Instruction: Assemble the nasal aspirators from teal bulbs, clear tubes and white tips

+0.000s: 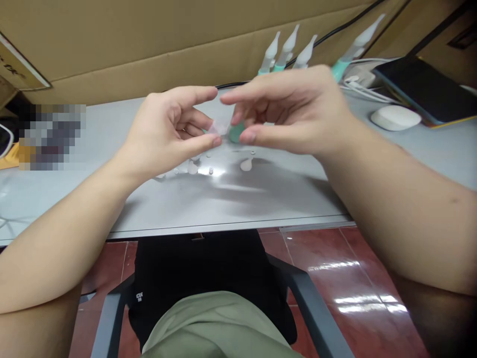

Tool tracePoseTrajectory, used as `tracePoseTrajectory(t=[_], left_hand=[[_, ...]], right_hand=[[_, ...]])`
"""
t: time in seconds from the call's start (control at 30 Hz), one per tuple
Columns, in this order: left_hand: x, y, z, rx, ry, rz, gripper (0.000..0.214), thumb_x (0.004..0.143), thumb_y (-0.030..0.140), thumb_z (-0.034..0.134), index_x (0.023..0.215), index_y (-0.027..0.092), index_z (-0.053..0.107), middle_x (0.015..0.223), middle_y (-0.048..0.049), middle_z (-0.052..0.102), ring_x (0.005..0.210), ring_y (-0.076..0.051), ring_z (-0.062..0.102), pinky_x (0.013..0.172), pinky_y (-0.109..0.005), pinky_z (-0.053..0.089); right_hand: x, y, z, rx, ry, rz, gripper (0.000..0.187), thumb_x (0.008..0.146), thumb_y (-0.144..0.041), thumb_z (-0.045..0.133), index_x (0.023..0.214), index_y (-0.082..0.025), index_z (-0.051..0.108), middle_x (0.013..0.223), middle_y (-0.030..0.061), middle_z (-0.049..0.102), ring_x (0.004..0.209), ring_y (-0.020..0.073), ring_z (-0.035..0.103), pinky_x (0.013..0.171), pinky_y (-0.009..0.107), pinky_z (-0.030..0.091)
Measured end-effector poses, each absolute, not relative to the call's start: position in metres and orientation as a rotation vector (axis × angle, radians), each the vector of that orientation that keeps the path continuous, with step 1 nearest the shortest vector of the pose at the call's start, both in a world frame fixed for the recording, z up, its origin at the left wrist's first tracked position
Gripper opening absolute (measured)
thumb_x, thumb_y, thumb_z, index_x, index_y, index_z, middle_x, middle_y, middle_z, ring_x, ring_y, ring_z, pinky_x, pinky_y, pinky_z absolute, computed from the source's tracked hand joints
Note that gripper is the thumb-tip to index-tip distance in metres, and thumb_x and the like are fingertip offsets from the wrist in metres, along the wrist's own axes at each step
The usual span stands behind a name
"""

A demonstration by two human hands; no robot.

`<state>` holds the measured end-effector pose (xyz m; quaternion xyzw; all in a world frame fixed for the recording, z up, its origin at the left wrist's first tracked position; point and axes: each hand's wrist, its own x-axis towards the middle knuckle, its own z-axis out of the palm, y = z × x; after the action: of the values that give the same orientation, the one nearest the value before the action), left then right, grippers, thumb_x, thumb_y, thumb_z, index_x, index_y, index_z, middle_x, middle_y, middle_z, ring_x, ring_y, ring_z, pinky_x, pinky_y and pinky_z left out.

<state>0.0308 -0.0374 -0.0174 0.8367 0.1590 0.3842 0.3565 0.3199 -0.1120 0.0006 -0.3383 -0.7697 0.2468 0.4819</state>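
Note:
Both hands are raised over the table, close together with thumbs facing each other. Between the thumb and fingers of my left hand (171, 124) is a translucent plastic piece (219, 127). My right hand (286, 112) pinches a green rounded plastic piece (236, 132) between thumb and fingers, and its index finger is stretched out. The two pieces are very near each other; I cannot tell whether they touch. Below the hands lie small white parts, among them a drop-shaped white tip (246, 164) and a small round piece (211, 170).
Several green-and-clear bottles with white pointed tips (289, 42) stand at the back, one farther right (357, 47). To the right are a white rounded device (395, 118), white cables and a dark flat tablet-like object (428, 89). A cardboard wall (149, 40) closes the back.

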Motion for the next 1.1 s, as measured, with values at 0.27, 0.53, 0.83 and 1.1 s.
tracePoseTrajectory(t=[0.27, 0.53, 0.83, 1.1], left_hand=[[0.040, -0.034, -0.029, 2.228, 0.321, 1.119, 0.079, 0.104, 0.072, 0.104, 0.166, 0.026, 0.084, 0.123, -0.0113, 0.096, 0.100, -0.030, 0.095, 0.080, -0.044, 0.081], [0.039, -0.013, -0.036, 2.393, 0.212, 1.476, 0.056, 0.124, 0.079, 0.077, 0.135, 0.027, 0.091, 0.113, -0.0087, 0.091, 0.092, -0.024, 0.081, 0.076, -0.043, 0.065], [0.030, 0.013, -0.040, 2.485, 0.309, 1.224, 0.074, 0.118, 0.095, 0.073, 0.138, 0.027, 0.090, 0.114, -0.0092, 0.091, 0.091, -0.024, 0.077, 0.076, -0.045, 0.066], [0.032, -0.012, -0.031, 2.496, 0.375, 1.228, 0.074, 0.121, 0.094, 0.067, 0.138, 0.026, 0.088, 0.119, -0.0124, 0.091, 0.099, -0.028, 0.081, 0.083, -0.047, 0.067]], right_hand=[[0.317, -0.114, -0.004, -0.893, -1.905, 0.711, 0.020, 0.105, -0.042, 0.109, 0.113, -0.029, 0.097, 0.098, 0.0016, 0.087, 0.084, 0.0235, 0.074, 0.076, 0.039, 0.064], [0.345, -0.108, 0.013, -1.298, -2.216, 0.498, 0.014, 0.100, -0.021, 0.106, 0.096, -0.030, 0.096, 0.068, -0.0058, 0.073, 0.064, 0.0167, 0.059, 0.060, 0.037, 0.042], [0.354, -0.115, 0.023, -1.268, -2.131, 0.589, 0.022, 0.100, -0.016, 0.106, 0.116, -0.029, 0.099, 0.065, -0.0125, 0.074, 0.057, 0.0083, 0.055, 0.057, 0.027, 0.041], [0.370, -0.107, 0.019, -1.197, -2.315, 0.887, 0.012, 0.098, -0.027, 0.113, 0.109, -0.029, 0.108, 0.069, -0.0111, 0.079, 0.051, 0.0058, 0.062, 0.049, 0.015, 0.042]])
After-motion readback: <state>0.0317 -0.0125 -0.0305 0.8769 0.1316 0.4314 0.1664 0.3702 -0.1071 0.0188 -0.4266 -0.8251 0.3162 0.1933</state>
